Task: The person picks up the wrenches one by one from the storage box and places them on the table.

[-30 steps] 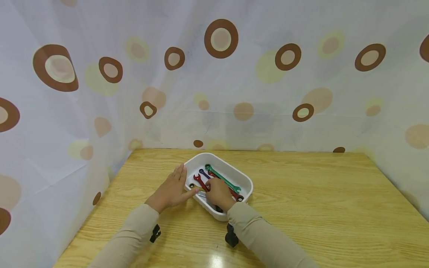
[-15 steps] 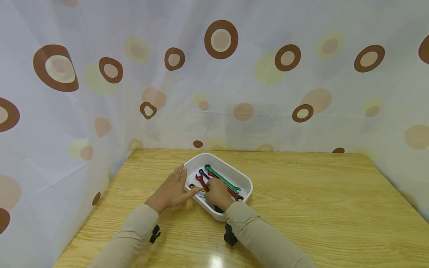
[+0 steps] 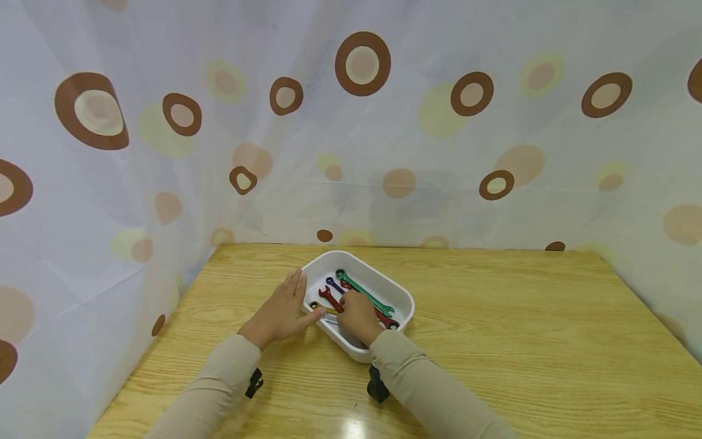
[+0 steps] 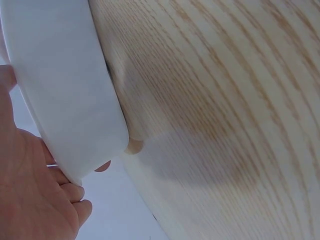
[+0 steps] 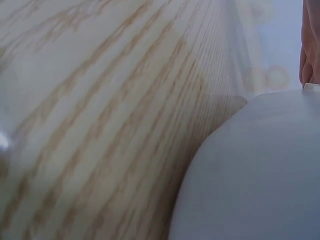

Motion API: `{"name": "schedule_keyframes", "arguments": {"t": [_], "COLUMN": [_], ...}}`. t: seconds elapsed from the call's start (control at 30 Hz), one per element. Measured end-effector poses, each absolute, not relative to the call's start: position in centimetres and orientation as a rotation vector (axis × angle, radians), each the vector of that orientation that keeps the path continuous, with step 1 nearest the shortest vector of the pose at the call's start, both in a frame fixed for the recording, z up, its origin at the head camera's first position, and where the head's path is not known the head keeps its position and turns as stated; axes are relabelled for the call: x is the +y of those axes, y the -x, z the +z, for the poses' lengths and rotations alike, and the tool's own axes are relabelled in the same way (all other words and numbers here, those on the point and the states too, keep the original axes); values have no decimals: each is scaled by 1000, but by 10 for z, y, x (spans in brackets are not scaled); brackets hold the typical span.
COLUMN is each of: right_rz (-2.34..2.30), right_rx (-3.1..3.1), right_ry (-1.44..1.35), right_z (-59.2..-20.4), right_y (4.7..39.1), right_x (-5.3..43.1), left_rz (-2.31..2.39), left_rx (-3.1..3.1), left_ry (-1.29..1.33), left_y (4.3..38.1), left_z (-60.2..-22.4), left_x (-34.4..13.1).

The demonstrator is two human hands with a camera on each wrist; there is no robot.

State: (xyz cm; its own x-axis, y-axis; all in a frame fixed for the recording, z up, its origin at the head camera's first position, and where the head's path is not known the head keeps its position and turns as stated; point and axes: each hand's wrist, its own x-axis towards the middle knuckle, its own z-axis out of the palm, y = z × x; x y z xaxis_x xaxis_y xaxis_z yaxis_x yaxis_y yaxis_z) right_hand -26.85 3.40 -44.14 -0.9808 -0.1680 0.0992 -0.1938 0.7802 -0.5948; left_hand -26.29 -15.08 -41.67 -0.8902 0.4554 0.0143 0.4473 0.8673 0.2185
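In the head view a white tray holds several coloured wrenches. My left hand lies along the tray's left side, fingers straight against the rim and thumb reaching over the near edge. In the left wrist view its fingertips touch the tray's corner. My right hand is down inside the tray, its curled fingers pinching a red wrench whose open end sticks out to the left. Beyond the hand lie a green wrench and a purple wrench. A yellow wrench is partly covered by the left thumb.
Another red wrench lies beside the green one, partly hidden by my right hand. The tray stands on a wooden table. A patterned curtain encloses the back and sides.
The red wrench at my right fingers has shifted and turned slightly. A dark piece seen below the right hand earlier is now out of sight. The left hand and the tray stay put.
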Motion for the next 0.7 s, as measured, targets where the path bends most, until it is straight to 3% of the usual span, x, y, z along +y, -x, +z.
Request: {"name": "schedule_keyframes", "arguments": {"t": [0.7], "right_rz": [1051], "right_rx": [-3032], "right_ry": [-231], "right_z": [-436], "right_y": [268], "right_x": [37], "left_rz": [350], "left_rx": [2999], "left_ry": [-720], "left_y": [263], "left_z": [-417], "left_x": [-152]}}
